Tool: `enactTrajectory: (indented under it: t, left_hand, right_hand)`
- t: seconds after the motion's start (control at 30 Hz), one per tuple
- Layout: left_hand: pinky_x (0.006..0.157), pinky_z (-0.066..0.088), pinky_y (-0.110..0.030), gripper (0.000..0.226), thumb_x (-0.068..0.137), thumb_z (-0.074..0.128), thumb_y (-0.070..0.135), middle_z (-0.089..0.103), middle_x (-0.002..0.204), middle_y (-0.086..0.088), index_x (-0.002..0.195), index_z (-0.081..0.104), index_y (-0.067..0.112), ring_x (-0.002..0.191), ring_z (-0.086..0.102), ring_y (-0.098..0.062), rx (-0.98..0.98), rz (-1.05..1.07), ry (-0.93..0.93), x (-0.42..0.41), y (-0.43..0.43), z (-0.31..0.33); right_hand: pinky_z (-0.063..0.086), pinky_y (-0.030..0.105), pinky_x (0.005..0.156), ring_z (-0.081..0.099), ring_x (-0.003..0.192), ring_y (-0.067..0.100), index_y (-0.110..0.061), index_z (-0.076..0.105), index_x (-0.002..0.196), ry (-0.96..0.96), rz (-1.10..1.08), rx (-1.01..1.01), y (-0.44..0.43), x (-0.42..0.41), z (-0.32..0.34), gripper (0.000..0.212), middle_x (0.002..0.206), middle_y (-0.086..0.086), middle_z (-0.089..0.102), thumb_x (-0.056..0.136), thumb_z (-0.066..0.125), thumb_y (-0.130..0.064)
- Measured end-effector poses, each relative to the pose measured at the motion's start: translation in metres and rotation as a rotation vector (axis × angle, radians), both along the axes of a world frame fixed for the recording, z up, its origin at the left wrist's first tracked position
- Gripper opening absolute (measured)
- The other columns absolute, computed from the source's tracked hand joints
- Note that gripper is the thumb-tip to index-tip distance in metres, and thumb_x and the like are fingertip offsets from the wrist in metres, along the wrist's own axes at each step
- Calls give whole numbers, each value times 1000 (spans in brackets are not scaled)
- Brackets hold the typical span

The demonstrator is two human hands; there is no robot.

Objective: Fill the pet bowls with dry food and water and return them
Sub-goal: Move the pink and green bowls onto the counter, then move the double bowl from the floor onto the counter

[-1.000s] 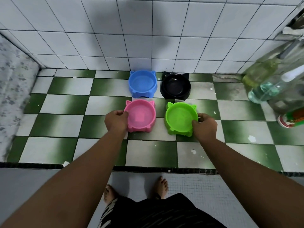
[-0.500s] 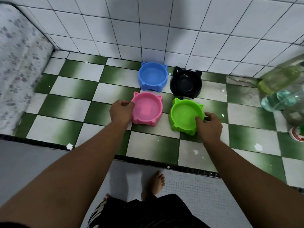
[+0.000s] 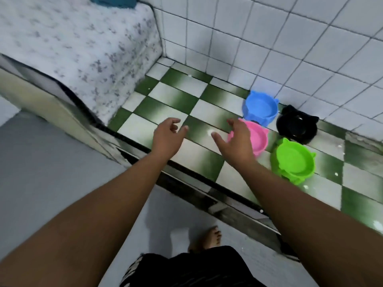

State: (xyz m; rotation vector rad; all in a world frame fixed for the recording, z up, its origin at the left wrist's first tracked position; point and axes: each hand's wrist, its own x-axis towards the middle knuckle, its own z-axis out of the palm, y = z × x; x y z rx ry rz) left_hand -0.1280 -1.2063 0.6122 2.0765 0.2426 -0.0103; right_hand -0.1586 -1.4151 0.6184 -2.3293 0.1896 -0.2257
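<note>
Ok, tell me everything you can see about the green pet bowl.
The green bowl is bright lime, plastic by the look, round and shallow, with two small ear-like points on its rim and a wider base. It stands upright on the green-and-white tiled ledge, nearest its front edge, beside the pink bowl and in front of the black bowl. It looks empty. Neither the left hand nor the right hand touches it.

Legible text: none. At 2 o'clock the blue bowl, pink bowl, green bowl and black bowl show no readable markings
</note>
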Motion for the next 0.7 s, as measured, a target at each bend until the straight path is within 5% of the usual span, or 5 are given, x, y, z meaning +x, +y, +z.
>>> enactTrajectory:
  t: [0.13, 0.5, 0.7]
  left_hand:
    - [85, 53, -29, 35, 91, 73, 38, 66, 100, 1, 121, 67, 21, 92, 64, -16, -47, 104, -1, -37, 103, 7]
    - [74, 50, -16, 33, 89, 76, 32, 66, 93, 2, 119, 69, 17, 78, 61, -8, -63, 529, -62, -136, 374, 18]
    - [80, 50, -21, 28, 88, 77, 31, 65, 94, 3, 112, 70, 19, 85, 63, -15, -67, 741, -70, -159, 482, 1]
  right_hand:
    - [46, 46, 102, 53, 117, 25, -13, 52, 132, -42, 171, 21, 103, -10, 6, 61, 126, 5, 55, 83, 73, -44]
    - [47, 29, 94, 53, 112, 13, -18, 49, 136, 52, 645, 111, 392, -17, 24, 61, 124, -4, 53, 86, 72, -45]
    - [48, 28, 93, 56, 106, 9, -22, 50, 137, 90, 830, 93, 519, 9, 17, 60, 128, -5, 52, 86, 72, -44]
